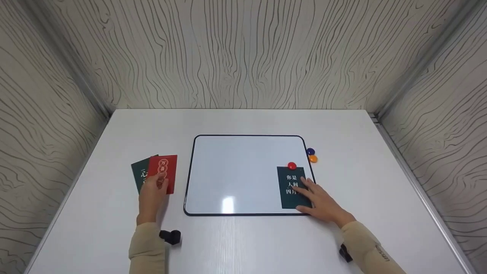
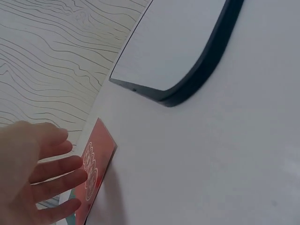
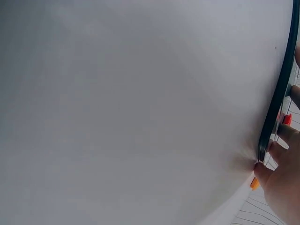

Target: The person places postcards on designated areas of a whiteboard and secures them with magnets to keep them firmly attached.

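A dark green card with white characters lies on the lower right of a whiteboard. On the card's top edge sits a round red magnet. My right hand rests with spread fingers over the card's right side and the board's rim. To the board's left, a red card with white ringed characters overlaps a second dark green card. My left hand is over the lower part of the red card; in the left wrist view its fingers are loosely bent beside it.
A dark blue magnet and an orange magnet sit against the board's right edge. The white table meets wood-patterned walls at the back and sides. Black wrist devices show beside both sleeves.
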A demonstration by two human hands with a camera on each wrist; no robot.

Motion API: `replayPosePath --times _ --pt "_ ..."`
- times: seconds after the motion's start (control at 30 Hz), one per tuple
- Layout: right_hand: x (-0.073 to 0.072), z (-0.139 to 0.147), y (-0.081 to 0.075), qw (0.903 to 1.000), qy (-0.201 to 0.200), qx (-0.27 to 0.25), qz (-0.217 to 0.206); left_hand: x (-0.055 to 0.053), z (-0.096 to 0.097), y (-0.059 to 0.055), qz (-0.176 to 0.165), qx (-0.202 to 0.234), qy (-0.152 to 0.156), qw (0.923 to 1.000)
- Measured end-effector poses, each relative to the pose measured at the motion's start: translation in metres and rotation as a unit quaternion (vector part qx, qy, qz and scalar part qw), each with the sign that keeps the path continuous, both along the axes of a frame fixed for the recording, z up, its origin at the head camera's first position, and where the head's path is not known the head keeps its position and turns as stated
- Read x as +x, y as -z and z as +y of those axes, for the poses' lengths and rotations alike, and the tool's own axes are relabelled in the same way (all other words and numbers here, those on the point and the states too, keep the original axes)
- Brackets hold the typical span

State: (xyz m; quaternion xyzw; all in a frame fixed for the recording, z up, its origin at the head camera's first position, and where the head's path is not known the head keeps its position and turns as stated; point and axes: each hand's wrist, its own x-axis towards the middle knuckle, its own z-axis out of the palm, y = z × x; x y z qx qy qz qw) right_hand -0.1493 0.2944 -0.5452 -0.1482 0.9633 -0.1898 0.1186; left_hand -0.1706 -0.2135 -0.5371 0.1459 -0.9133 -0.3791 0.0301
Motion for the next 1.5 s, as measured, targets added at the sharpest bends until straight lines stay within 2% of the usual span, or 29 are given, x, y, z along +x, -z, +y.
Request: replayPosePath --times 0.23,0.37,0.5,0.6,0.77,0.97,1.2,1.5 --pt "0.001 0.0 0.001 1.0 0.002 0.004 0.004 0.003 -0.004 0.004 0.0 0.003 -0.049 0.9988" --pt "0.001 0.0 0.001 1.0 0.004 0.001 0.001 0.005 -0.005 0.004 0.014 0.004 -0.084 0.9964" --pt "0.0 0.001 0.001 1.0 0.004 -0.001 0.001 0.005 -0.007 0.005 0.031 -0.016 -0.116 0.9926" --pt "0.0 0.001 0.001 1.0 0.002 -0.001 0.0 0.005 -0.008 0.005 0.023 -0.03 -0.131 0.9906" --pt "0.001 0.0 -0.001 1.0 0.002 -0.001 -0.006 0.007 -0.009 0.005 -0.004 -0.021 -0.138 0.9902" --pt "0.001 -0.001 -0.002 0.9999 0.005 0.0 -0.013 0.007 -0.009 0.006 -0.02 -0.004 -0.148 0.9887" --pt "0.0 -0.001 -0.003 0.9999 0.005 0.002 -0.011 0.006 -0.01 0.005 -0.039 -0.009 -0.14 0.9894" --pt "0.0 -0.002 -0.004 0.9999 0.002 0.001 -0.012 0.002 -0.014 0.0 -0.065 0.022 -0.138 0.988"
